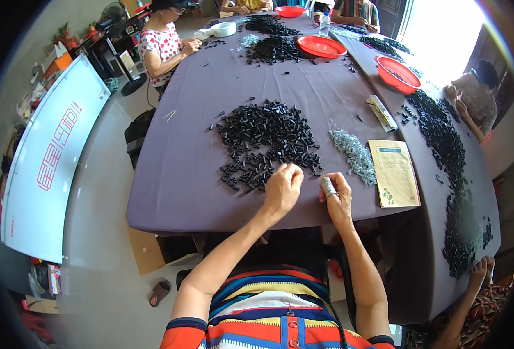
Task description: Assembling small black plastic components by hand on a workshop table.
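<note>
My left hand (pixel 283 187) is closed, fingers curled together, at the near edge of a pile of small black tube-like pieces (pixel 264 131). Anything in its fingers is hidden. Close by on the right, my right hand (pixel 338 196) is closed too, thumb and fingers pressed together, with a greyish-white wrap (pixel 328 186) round one finger. What it pinches, if anything, is too small to make out. Just beyond that hand lies a heap of small clear pieces (pixel 354 154). Both hands are above the front of the cloth-covered table (pixel 178 168).
A tan booklet (pixel 397 195) lies right of the clear pieces, with a long narrow box (pixel 381 113) behind it. Red basins (pixel 322 47) and a white bowl (pixel 224 29) stand farther off. Co-workers (pixel 161 46) sit around the tables. Two thin sticks (pixel 170 115) lie at left.
</note>
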### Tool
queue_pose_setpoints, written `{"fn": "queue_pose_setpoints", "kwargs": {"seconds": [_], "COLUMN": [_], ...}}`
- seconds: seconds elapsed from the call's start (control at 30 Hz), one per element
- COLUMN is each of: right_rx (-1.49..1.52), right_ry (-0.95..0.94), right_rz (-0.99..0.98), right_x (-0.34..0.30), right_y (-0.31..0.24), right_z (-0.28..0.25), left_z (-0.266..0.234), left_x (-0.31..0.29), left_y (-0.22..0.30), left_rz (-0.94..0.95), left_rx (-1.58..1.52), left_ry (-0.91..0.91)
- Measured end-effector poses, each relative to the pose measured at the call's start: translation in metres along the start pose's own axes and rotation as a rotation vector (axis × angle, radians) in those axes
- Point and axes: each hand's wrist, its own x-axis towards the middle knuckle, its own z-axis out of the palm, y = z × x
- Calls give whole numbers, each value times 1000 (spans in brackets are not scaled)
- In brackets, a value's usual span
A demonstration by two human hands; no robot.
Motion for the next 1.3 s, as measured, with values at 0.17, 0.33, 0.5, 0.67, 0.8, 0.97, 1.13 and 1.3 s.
{"fn": "queue_pose_setpoints", "kwargs": {"seconds": [0.17,0.33,0.5,0.67,0.8,0.97,1.13,1.3], "right_rx": [110,127,99,171,238,222,229,223], "right_ry": [8,-11,-31,35,39,29,39,42], "right_rz": [-9,10,-5,-13,-1,-12,-6,8], "right_x": [1,-1,4,1,3,3,1,-2], "right_y": [7,7,7,9,12,11,10,7], "right_z": [-3,-3,-3,-4,-3,-3,-3,-2], "left_z": [15,34,33,51,56,59,67,56], "left_x": [39,55,59,59,64,69,76,61], "left_y": [-7,-24,-16,-1,0,13,12,7], "left_rz": [141,176,200,177,100,21,-35,33], "left_rx": [238,409,465,413,493,621,642,365], "left_ry": [-19,-87,-52,-122,-201,-394,-390,-226]}}
